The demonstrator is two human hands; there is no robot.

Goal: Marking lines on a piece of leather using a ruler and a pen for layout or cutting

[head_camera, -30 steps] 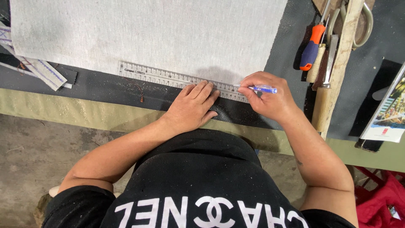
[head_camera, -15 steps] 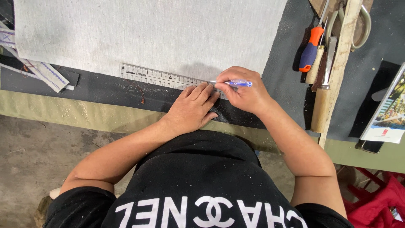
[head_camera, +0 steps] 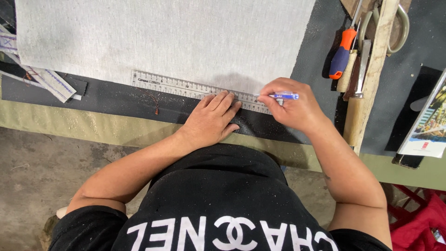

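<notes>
- Slid left along the ruler [head_camera: 200, 89]: right hand [head_camera: 292, 109], fingers pinched tight on a blue pen [head_camera: 282, 96].
- Pressed flat on the ruler to keep it from slipping: left hand [head_camera: 211, 118], holding nothing.
- Lined up along the white cloth [head_camera: 167, 37] edge for a straight line.

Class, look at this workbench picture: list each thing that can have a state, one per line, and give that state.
Ruler: flat along the white sheet's near edge, pinned.
Left hand: pressed flat on the ruler.
Right hand: closed around the pen.
Pen: held, tip at the ruler's edge.
White sheet: spread flat.
Screwdriver: lying unused.
Scissors: lying unused, partly hidden.
</notes>
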